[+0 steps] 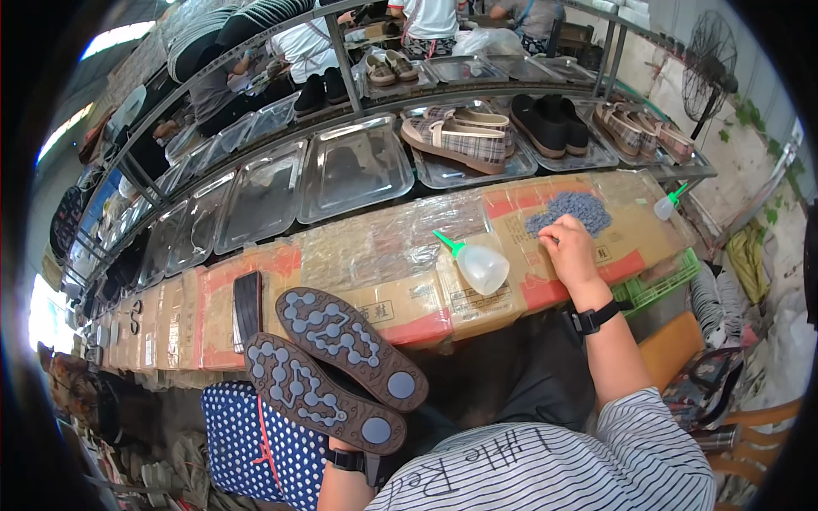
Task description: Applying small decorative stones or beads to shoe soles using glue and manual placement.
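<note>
A pair of shoes is held soles up in front of me. The brown soles, a farther one (354, 347) and a nearer one (319, 393), carry blue-grey round dots and linked shapes. My left hand is under the shoes, its fingers hidden; only the wrist with a black band (345, 460) shows below them. At the right, a heap of small blue-grey pieces (579, 207) lies on the taped cardboard (375, 255). My right hand (569, 251) is at the heap's near edge, thumb and fingertips pinched together; what they hold is too small to make out.
On the cardboard lie a clear squeeze bottle with green nozzle (482, 267), a dark phone-like slab (248, 311) and scissors (135, 317). A second green-tipped bottle (666, 204) stands far right. Behind, a metal rack holds clear trays (356, 170), plaid shoes (460, 140) and black shoes (550, 123).
</note>
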### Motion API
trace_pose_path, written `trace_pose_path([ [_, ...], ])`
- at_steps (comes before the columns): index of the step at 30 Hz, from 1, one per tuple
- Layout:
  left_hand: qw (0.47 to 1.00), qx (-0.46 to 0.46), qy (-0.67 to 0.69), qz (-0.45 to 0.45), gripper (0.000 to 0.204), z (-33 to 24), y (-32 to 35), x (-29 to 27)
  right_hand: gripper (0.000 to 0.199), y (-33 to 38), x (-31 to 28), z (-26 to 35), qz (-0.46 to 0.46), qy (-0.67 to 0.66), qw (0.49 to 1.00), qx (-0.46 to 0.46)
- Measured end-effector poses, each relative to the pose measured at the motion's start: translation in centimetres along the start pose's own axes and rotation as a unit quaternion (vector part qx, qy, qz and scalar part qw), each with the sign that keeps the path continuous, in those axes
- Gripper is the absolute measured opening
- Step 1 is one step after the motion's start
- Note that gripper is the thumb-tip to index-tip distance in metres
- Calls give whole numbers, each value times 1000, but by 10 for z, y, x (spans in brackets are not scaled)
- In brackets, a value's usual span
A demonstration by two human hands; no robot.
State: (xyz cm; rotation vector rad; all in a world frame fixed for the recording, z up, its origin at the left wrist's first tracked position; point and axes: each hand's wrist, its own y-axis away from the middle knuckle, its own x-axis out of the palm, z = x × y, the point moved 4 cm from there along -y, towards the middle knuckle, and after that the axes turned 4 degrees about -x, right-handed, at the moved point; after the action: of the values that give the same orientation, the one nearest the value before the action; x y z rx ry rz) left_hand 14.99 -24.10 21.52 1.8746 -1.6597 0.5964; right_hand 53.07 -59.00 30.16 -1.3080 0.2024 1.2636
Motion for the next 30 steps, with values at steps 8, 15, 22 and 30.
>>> trace_pose_path([
  [8, 1000, 7, 0, -14, 37, -1, -8, 18, 8, -12, 20, -7, 45, 35, 998, -11],
  [15, 992, 53, -6, -113, 37, -22, -50, 72, 6, 6, 8, 75, 49, -325, 944, 35],
  [22, 981, 71, 1, -182, 37, -38, -53, 75, 11, 61, 30, 230, 358, -611, 703, 68],
  [30, 976, 84, 14, -199, 37, -43, -70, 80, 10, 94, 51, 305, 355, -520, 750, -205],
])
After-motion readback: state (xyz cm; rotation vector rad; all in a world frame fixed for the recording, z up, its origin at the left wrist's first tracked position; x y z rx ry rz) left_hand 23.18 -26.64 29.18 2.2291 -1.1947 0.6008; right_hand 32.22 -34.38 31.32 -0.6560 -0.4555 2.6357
